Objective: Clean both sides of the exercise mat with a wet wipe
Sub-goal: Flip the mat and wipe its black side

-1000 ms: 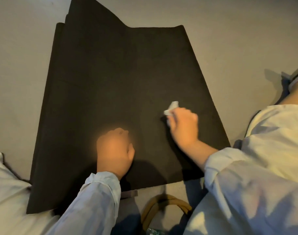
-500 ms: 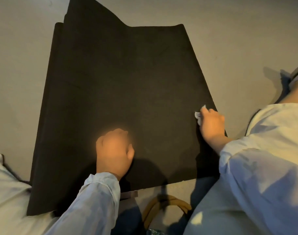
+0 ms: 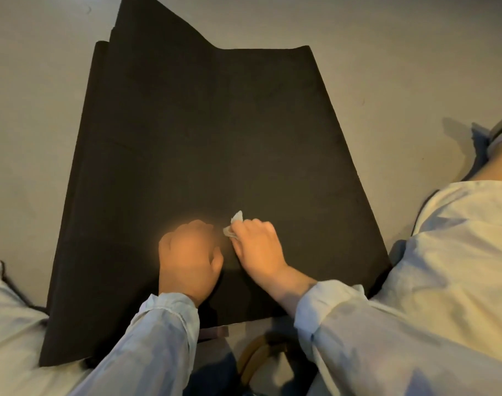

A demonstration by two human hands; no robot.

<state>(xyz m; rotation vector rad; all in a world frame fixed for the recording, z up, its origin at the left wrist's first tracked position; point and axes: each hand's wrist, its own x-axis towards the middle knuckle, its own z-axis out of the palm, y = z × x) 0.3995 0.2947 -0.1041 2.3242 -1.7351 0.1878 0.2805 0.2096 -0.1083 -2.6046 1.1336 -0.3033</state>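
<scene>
On mat [image 3: 215, 132], right hand [image 3: 258, 247] wiping

— What am I looking down at?
— A plain grey floor [image 3: 387, 81]. The dark exercise mat [image 3: 215, 138] lies flat on it, its far end folded in layers.
— Anything else I can see down there?
— A curved tan handle [image 3: 251, 357] near the mat's near edge.

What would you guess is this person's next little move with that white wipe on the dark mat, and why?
Probably a sweep back toward the mat's right edge. The right hand grips the crumpled white wet wipe right beside the left hand, whose fist presses the flat black foam exercise mat down, so the way left is blocked.
</scene>
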